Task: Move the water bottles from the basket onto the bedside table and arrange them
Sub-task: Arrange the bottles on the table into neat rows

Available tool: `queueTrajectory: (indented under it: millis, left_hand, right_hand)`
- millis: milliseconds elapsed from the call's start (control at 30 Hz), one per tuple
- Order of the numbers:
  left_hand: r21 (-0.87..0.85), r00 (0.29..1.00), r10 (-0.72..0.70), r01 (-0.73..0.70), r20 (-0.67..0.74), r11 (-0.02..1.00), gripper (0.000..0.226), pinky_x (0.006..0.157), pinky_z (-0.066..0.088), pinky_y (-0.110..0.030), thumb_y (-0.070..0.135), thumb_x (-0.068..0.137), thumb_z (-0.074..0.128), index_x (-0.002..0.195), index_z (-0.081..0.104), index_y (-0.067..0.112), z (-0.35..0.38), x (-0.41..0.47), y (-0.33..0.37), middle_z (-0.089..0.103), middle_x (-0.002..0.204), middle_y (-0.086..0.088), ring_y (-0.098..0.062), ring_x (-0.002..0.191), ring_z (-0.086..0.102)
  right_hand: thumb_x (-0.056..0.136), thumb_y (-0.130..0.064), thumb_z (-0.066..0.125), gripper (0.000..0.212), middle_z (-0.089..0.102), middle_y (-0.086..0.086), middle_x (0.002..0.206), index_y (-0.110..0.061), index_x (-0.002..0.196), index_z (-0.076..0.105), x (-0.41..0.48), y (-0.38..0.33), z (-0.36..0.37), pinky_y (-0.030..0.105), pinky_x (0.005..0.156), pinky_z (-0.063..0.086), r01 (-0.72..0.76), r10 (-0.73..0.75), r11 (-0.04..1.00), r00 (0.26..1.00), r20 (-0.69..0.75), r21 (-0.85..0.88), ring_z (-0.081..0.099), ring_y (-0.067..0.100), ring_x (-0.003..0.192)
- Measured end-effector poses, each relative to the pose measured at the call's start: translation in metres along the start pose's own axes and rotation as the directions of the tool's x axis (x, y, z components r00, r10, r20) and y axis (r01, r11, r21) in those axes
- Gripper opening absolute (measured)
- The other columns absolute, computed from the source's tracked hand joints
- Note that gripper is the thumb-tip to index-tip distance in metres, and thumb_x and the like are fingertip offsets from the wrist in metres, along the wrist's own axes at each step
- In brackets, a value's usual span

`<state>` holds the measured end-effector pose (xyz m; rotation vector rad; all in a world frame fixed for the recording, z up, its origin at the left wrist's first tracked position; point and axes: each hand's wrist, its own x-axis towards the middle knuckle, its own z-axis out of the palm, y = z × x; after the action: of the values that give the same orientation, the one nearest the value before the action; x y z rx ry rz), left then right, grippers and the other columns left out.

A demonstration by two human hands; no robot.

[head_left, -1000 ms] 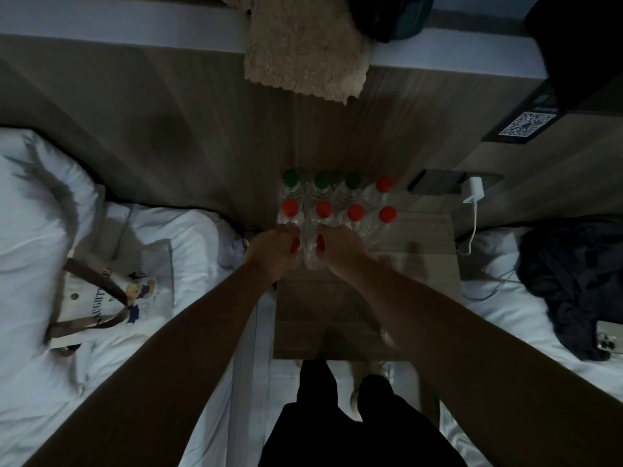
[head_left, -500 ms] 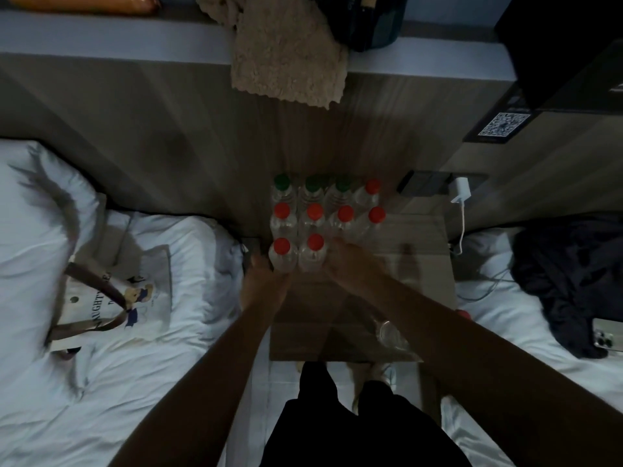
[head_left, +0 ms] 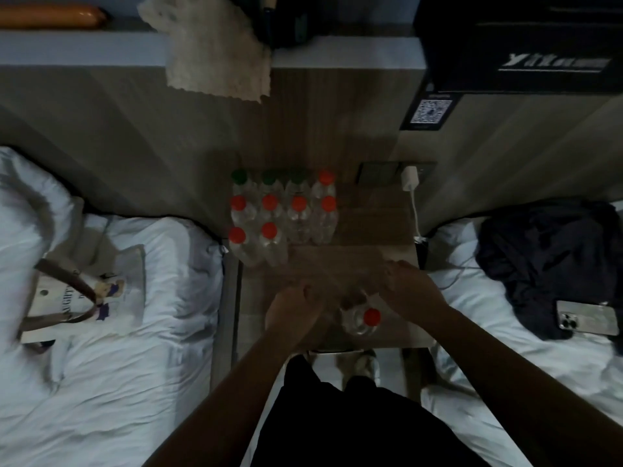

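Observation:
Several clear water bottles stand in rows on the left half of the wooden bedside table (head_left: 371, 230). The back row (head_left: 269, 183) has three green caps and one red. The middle row (head_left: 298, 210) is all red caps. Two red-capped bottles (head_left: 254, 241) form a front row at the left. One more red-capped bottle (head_left: 362, 320) stands alone at the table's near edge, between my hands. My left hand (head_left: 295, 310) is just left of it, fingers loosely curled and holding nothing. My right hand (head_left: 408, 288) hovers to its right, also holding nothing. No basket shows clearly.
White beds flank the table. A tote bag (head_left: 84, 291) lies on the left bed; dark clothing (head_left: 546, 257) and a phone (head_left: 586, 320) lie on the right one. A charger (head_left: 409, 178) is plugged into the wall, its cable hanging past the table's right edge. A towel (head_left: 215, 52) drapes off the shelf above.
Both hands let go of the two front-row bottles and drew back toward me, to either side of the lone bottle at the near edge. The camera tilted slightly.

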<state>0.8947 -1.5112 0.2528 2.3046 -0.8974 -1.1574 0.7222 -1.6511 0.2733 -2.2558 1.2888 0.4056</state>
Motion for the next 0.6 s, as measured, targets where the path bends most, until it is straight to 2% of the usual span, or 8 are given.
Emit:
queueTrajectory:
  millis: [33,100,167,267,333,400,500,600]
  left_hand:
    - [0.021,1.000,-0.002,0.002,0.012,1.000,0.043,0.080,0.053,-0.040,0.051,0.073,0.050,0.104,0.060,0.022,0.008,-0.003,0.008,0.068,0.098,-0.005,-0.026,0.093,0.064]
    - [0.047,0.999,-0.021,0.020,0.027,0.999,0.042,0.086,0.052,-0.040,0.049,0.077,0.054,0.112,0.058,0.026,0.026,-0.008,0.021,0.067,0.110,-0.004,-0.027,0.101,0.063]
    - [0.061,0.998,-0.040,0.037,0.051,0.997,0.043,0.091,0.050,-0.037,0.049,0.081,0.056,0.118,0.056,0.027,0.040,-0.013,0.034,0.065,0.116,-0.003,-0.028,0.107,0.061]
    - [0.068,0.995,-0.051,0.045,0.085,0.997,0.044,0.091,0.050,-0.038,0.046,0.079,0.060,0.116,0.055,0.024,0.058,-0.018,0.046,0.064,0.114,-0.004,-0.027,0.106,0.061]
    - [0.077,0.996,-0.038,0.032,0.076,0.997,0.048,0.089,0.051,-0.040,0.052,0.074,0.061,0.113,0.054,0.025,0.067,-0.022,0.052,0.063,0.113,-0.002,-0.026,0.104,0.061]
    - [0.114,0.997,-0.038,0.029,0.072,0.993,0.055,0.088,0.050,-0.037,0.057,0.073,0.058,0.119,0.049,0.029,0.076,-0.024,0.054,0.059,0.118,-0.002,-0.026,0.105,0.060]
    - [0.198,0.997,-0.048,0.034,0.068,0.980,0.057,0.088,0.045,-0.034,0.050,0.080,0.059,0.130,0.044,0.026,0.089,-0.023,0.056,0.052,0.130,-0.006,-0.027,0.113,0.056]
    - [0.254,0.996,-0.078,0.063,0.048,0.965,0.063,0.094,0.043,-0.036,0.048,0.082,0.061,0.137,0.038,0.023,0.102,-0.021,0.056,0.043,0.139,-0.008,-0.029,0.120,0.051]
  right_hand:
    - [0.094,-0.032,0.049,0.041,0.054,0.013,0.125,-0.010,0.128,0.050,-0.006,0.009,-0.002,0.038,0.091,0.045,-0.003,0.003,1.000,1.000,-0.009,0.015,0.053,0.033,0.113]
    - [0.092,-0.027,0.050,0.034,0.056,0.012,0.120,-0.011,0.122,0.055,-0.013,0.026,-0.004,0.032,0.081,0.043,-0.008,0.008,1.000,1.000,-0.007,0.022,0.057,0.030,0.106]
    - [0.089,-0.026,0.051,0.030,0.057,0.012,0.118,-0.014,0.116,0.057,-0.015,0.041,-0.002,0.033,0.077,0.044,-0.009,0.009,1.000,1.000,-0.003,0.026,0.059,0.029,0.102]
    - [0.089,-0.033,0.053,0.035,0.059,0.010,0.121,-0.018,0.121,0.055,-0.017,0.056,0.002,0.032,0.079,0.045,0.026,-0.028,0.999,0.998,0.053,0.028,0.058,0.028,0.107]
    - [0.089,-0.036,0.054,0.040,0.058,0.009,0.124,-0.019,0.125,0.053,-0.019,0.060,0.002,0.032,0.081,0.043,0.057,-0.060,0.997,0.996,0.071,0.043,0.058,0.028,0.110]
    - [0.090,-0.037,0.053,0.043,0.057,0.008,0.127,-0.019,0.129,0.050,-0.018,0.063,0.003,0.030,0.084,0.042,0.077,-0.079,0.997,0.992,0.101,0.028,0.057,0.029,0.113]
    - [0.093,-0.030,0.053,0.040,0.058,0.009,0.126,-0.013,0.130,0.050,-0.014,0.067,0.006,0.020,0.082,0.037,0.088,-0.098,0.994,0.975,0.200,0.058,0.056,0.028,0.116]
    - [0.094,-0.025,0.053,0.042,0.057,0.009,0.130,-0.014,0.133,0.050,-0.012,0.067,-0.001,0.030,0.094,0.041,0.137,-0.143,0.990,0.964,0.222,0.045,0.054,0.028,0.119]
